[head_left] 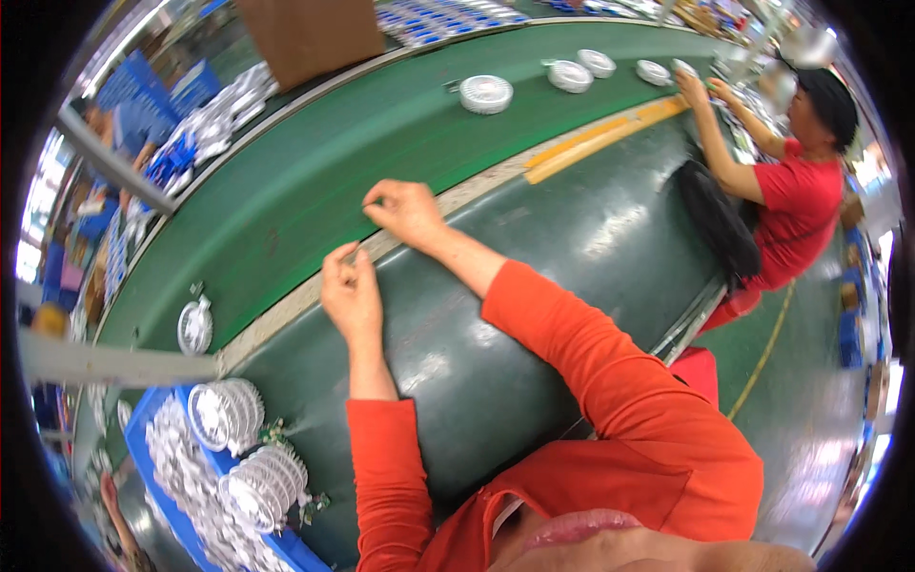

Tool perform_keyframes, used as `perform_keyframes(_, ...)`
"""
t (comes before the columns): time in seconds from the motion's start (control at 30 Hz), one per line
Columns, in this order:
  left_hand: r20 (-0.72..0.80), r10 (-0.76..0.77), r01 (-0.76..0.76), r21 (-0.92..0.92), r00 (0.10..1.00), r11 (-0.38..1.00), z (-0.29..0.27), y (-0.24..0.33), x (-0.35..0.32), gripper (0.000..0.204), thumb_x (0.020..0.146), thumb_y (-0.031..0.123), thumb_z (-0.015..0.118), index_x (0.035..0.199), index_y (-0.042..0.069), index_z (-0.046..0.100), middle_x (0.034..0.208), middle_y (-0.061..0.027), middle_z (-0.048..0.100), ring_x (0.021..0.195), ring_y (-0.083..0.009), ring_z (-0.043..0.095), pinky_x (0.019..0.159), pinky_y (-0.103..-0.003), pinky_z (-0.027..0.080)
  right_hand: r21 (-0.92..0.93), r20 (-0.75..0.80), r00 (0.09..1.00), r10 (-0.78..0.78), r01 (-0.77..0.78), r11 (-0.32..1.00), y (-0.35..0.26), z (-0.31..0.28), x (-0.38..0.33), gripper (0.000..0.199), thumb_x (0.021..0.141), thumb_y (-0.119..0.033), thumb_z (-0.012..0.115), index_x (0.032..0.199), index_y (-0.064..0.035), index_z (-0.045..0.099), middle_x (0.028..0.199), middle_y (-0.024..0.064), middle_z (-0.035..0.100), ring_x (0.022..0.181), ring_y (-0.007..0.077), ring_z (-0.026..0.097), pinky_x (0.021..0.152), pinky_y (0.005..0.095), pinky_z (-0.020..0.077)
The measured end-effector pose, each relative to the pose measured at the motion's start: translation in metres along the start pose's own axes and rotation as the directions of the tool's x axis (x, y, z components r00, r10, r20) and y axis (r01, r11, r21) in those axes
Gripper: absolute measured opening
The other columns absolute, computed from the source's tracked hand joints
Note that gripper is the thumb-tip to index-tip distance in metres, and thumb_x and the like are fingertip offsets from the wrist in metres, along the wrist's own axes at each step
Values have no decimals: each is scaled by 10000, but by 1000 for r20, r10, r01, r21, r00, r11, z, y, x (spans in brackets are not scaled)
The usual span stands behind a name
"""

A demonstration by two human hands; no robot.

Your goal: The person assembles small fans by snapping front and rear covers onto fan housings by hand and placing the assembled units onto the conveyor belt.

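Note:
My left hand (349,289) and my right hand (404,210) rest at the pale edge strip where the dark green worktable (572,238) meets the green conveyor belt (315,181). Both hands have thumb and fingers pinched together. Anything between the fingertips is too small to make out. Orange sleeves cover both forearms. The nearest part is a round white ribbed disc (194,326), lying on the belt to the left of my left hand. A further round white disc (486,93) lies on the belt beyond my right hand.
A blue tray (143,448) at lower left holds stacks of round white discs (229,412). More discs (570,75) ride the belt toward a person in a red shirt (801,191), whose hands (694,88) reach onto it. A cardboard box (310,33) stands behind the belt.

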State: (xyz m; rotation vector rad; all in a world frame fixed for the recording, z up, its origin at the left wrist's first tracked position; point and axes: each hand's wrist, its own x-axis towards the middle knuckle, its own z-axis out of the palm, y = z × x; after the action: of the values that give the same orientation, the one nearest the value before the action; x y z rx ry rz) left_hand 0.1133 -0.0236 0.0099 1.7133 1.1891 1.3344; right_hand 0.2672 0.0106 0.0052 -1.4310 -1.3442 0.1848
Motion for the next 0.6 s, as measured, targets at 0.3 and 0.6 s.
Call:
perform_keyframes(0.3, 8, 3, -3, -48, 1000, 999, 2, -1, 2, 208, 866, 37, 607, 1073, 16, 588, 537, 61, 320, 504, -30, 286, 492, -212, 265, -52, 75, 988, 135, -132, 990, -9, -6, 2, 102, 729, -187, 679, 791, -106, 679, 594, 87, 605, 580, 276, 622, 552, 403, 497)
perform_keyframes(0.6, 39, 38, -39, 20, 999, 999, -1, -10, 2, 215, 903, 91, 594, 1102, 10, 575, 565, 73, 307, 535, -18, 273, 514, -204, 256, -3, 37, 998, 52, -52, 999, -9, 0, 0, 93, 714, -183, 680, 787, -126, 678, 635, 99, 633, 621, 298, 631, 600, 415, 507)
